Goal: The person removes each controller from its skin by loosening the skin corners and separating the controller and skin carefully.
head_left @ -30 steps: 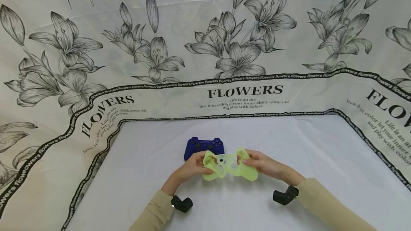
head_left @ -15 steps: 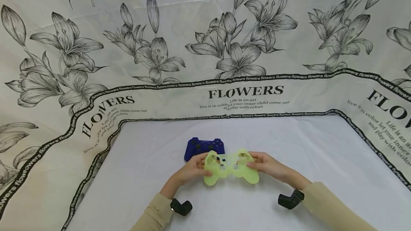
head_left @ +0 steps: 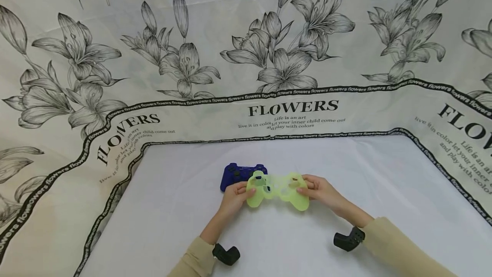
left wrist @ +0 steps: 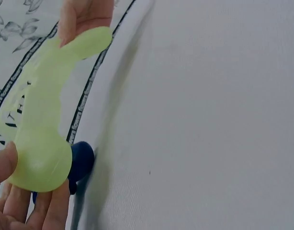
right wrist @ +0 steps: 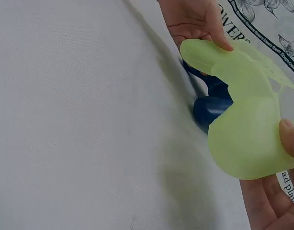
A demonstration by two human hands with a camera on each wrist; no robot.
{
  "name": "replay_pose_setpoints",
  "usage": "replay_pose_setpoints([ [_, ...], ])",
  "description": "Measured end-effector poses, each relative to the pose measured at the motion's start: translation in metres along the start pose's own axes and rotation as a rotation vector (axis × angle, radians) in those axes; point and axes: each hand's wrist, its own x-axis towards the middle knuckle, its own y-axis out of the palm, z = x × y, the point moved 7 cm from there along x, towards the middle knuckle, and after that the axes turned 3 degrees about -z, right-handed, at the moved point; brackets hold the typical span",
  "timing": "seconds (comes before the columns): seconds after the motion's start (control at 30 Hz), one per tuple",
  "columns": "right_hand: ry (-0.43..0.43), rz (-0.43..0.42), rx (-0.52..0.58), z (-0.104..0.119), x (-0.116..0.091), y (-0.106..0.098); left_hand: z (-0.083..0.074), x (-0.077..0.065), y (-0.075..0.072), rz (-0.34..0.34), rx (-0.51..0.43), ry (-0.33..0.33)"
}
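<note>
Both hands hold up a yellow-green silicone controller cover (head_left: 297,200), one at each end, above the white table. My left hand (head_left: 232,198) pinches its left grip, thumb in front and fingers behind; the left wrist view shows the same hold on the cover (left wrist: 44,158). At the other end my right hand (head_left: 323,193) pinches the right grip, thumb (right wrist: 290,136) on the front face. Behind the cover a blue game controller (head_left: 230,176) lies on the table, its right part hidden by the cover. Part of that controller (right wrist: 211,110) also shows in the right wrist view.
A white cloth (head_left: 161,208) covers the table. Around its back and sides hangs a curtain (head_left: 200,119) printed with flowers and lettering. Black wrist cameras (head_left: 226,254) sit at both sleeves.
The cover has turned to face more toward the head camera, then risen and moved slightly farther back with both hands. It now overlaps more of the blue controller, which stays in place.
</note>
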Motion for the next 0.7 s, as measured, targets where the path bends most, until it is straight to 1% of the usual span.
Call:
replay_pose_setpoints([
  [0.03, 0.016, -0.025, -0.016, -0.001, 0.001, -0.002, -0.002, -0.001, -0.001, -0.048, 0.009, 0.001],
  [0.1, 0.047, -0.080, -0.049, -0.003, 0.002, -0.005, -0.004, -0.002, -0.002, -0.121, 0.020, -0.003],
  [0.2, 0.081, -0.151, -0.088, -0.005, 0.002, -0.011, -0.007, -0.004, -0.002, -0.181, 0.010, -0.017],
  [0.3, 0.093, -0.180, -0.086, -0.006, 0.001, -0.015, -0.008, -0.005, -0.001, -0.199, 0.006, -0.033],
  [0.47, 0.095, -0.186, -0.070, -0.007, 0.000, -0.021, -0.010, -0.005, 0.003, -0.215, 0.015, -0.039],
  [0.63, 0.124, -0.216, -0.087, -0.013, -0.001, -0.032, -0.011, -0.005, 0.012, -0.233, -0.017, -0.053],
  [0.7, 0.123, -0.220, -0.102, -0.015, -0.001, -0.037, -0.010, -0.004, 0.016, -0.242, -0.032, -0.054],
])
